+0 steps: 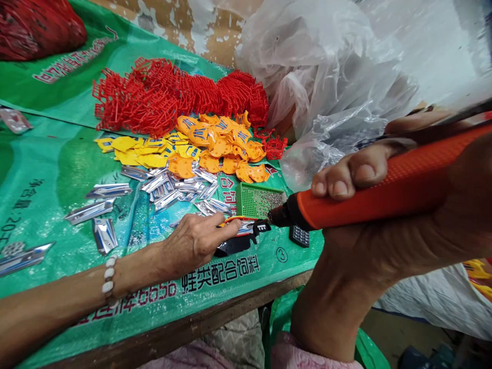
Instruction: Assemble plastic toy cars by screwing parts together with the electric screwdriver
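Observation:
An orange electric screwdriver (pixel 357 205) lies across my right hand (pixel 384 253), whose fingers are wrapped round its body. Its dark tip points left and meets the right end of a small plastic toy assembly (pixel 238 245), made of black, silver and orange parts. My left hand (pixel 196 238) presses and pinches this assembly against the green sheet. Behind the tip sits a green tray (pixel 241 200) with many tiny screws (pixel 271 201). A small black keypad-like piece (pixel 299 236) lies just right of the assembly. Whether a screw is on the tip is too small to tell.
Silver strips (pixel 165 189), yellow pieces (pixel 142 151), orange shell pieces (pixel 223 136) and a heap of red frames (pixel 154 95) cover the back of the green sheet (pixel 49 154). Clear plastic bags (pixel 319 61) stand at back right. The table's wooden edge (pixel 215 313) runs in front.

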Demonstrator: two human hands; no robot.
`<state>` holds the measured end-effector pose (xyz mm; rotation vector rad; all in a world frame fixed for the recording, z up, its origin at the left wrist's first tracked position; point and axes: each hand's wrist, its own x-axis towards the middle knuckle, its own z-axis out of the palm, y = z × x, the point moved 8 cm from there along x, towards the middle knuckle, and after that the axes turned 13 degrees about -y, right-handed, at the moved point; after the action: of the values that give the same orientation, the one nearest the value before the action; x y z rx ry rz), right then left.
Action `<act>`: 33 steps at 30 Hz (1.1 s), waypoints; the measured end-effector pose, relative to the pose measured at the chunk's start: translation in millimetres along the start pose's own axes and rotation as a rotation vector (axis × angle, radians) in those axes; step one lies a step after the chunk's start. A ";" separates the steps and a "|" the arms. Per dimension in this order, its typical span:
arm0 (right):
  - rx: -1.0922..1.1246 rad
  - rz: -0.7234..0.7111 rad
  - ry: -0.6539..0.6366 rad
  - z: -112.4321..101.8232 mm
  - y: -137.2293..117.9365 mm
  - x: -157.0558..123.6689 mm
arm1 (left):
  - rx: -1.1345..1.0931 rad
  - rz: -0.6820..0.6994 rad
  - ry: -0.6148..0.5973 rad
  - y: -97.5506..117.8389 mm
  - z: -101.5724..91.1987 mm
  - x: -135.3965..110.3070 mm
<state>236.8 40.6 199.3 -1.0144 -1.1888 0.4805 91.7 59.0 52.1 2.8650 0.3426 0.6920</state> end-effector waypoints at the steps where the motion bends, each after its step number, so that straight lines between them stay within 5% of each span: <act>1: 0.019 -0.012 0.000 0.1 -0.7 0.6 | 0.001 0.001 -0.004 -0.3 -0.7 0.3; 18: 0.021 -0.056 -0.013 0.0 0.1 2.6 | -0.014 0.036 -0.052 1.1 -2.3 2.4; 33: 0.059 0.038 -0.162 14.0 4.4 2.3 | 0.052 0.058 -0.082 4.6 -3.3 4.0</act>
<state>225.6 50.1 197.2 -0.9632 -1.2934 0.6339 94.5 56.0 57.8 2.9528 0.2704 0.5819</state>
